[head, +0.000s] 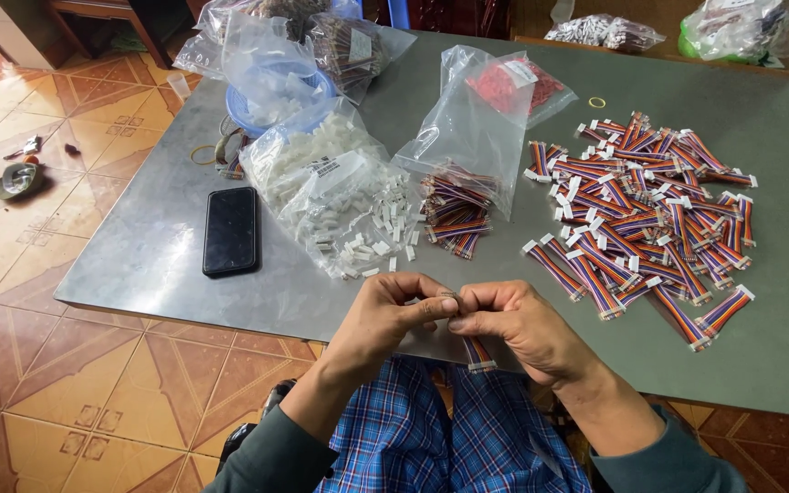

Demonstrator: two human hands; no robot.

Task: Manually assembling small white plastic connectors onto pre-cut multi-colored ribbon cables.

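Grey tabletop [166,246] over an orange tiled floor [47,383]. Item held: one multicoloured ribbon cable [478,354], pinched at its top end between left hand [385,315] and right hand [513,324], both closed on it at the near table edge; its lower end, with a white connector, hangs over the blue plaid lap. Just beyond the hands: spilled white plastic connectors [376,242] from a clear bag [321,178], and a small cable bundle [454,215]. Right: large heap of finished cables [646,205]. Left: black phone [230,230], face up. Far edge: further clear bags.
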